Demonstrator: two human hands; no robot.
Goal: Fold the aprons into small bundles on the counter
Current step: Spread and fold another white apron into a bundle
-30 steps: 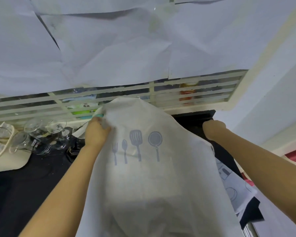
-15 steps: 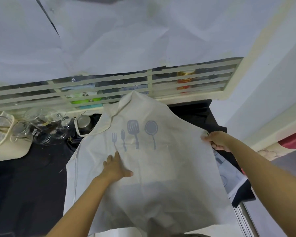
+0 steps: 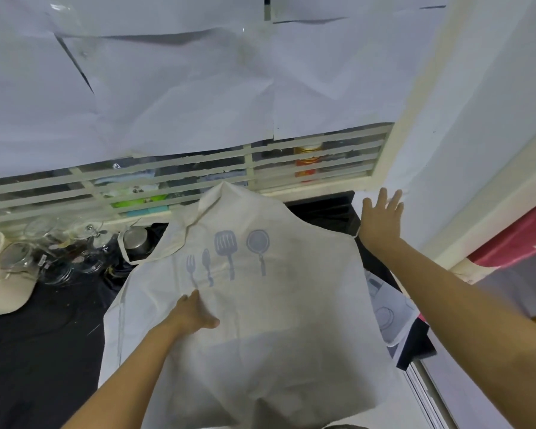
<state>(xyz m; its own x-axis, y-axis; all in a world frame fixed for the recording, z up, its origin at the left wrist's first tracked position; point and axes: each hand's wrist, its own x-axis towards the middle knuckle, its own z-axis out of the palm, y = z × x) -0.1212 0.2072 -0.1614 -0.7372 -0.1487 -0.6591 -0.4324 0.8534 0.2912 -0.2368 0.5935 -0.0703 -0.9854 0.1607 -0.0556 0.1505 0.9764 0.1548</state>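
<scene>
The apron (image 3: pixel 260 320) is cream, printed in grey-blue with a fork, spoon, spatula and pan. The table (image 3: pixel 44 351) is black. White paper sheets (image 3: pixel 183 103) hang above cream slats (image 3: pixel 167 178), and an orange-and-red jar (image 3: pixel 305 164) shows behind them. A white cloth (image 3: pixel 387 308) carries grey outline drawings.

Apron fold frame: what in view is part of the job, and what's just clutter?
Job:
cream apron, spread out
left hand, flat on it
right hand, open by its right corner
black counter
printed cloth under its right edge, maybe another apron

Lying about:
glass jars
metal pot
cream bag
orange jar behind the window slats
</scene>
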